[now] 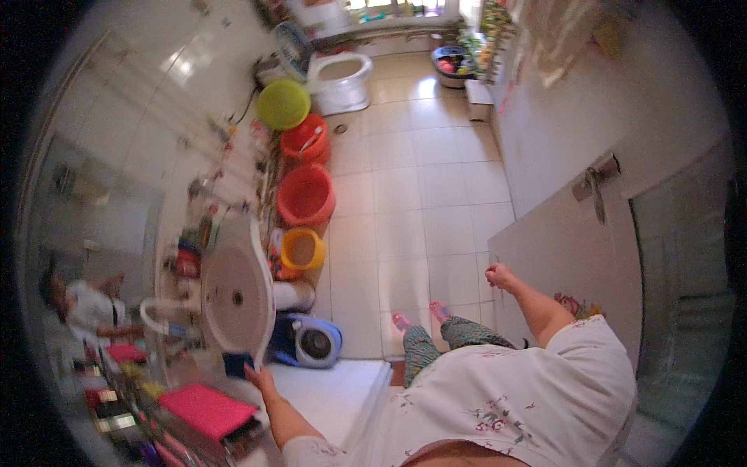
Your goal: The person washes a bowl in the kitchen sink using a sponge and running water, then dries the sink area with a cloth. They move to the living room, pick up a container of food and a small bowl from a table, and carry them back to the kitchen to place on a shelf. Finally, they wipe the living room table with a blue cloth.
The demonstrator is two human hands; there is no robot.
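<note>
My left hand (258, 376) is at the near end of the washbasin (230, 315), its fingers on a dark blue item (237, 365) that looks like a folded cloth or sponge. Blur hides the exact grip. The white basin has a dark drain and a curved front rim; a white faucet (153, 312) is at its left side. On the other side of my body, my right hand (499, 275) hangs in the air with its fingers curled in. Nothing shows in it. The edge of an open door (560, 251) is close beside that hand.
Along the left wall stand a blue spin-mop bucket (318, 344), a yellow bucket (303, 249), a red basin (306, 195), a red bucket (306, 140) and a green basin (283, 105). Beyond is a toilet (341, 82). A pink cloth-like item (207, 410) lies near my left forearm.
</note>
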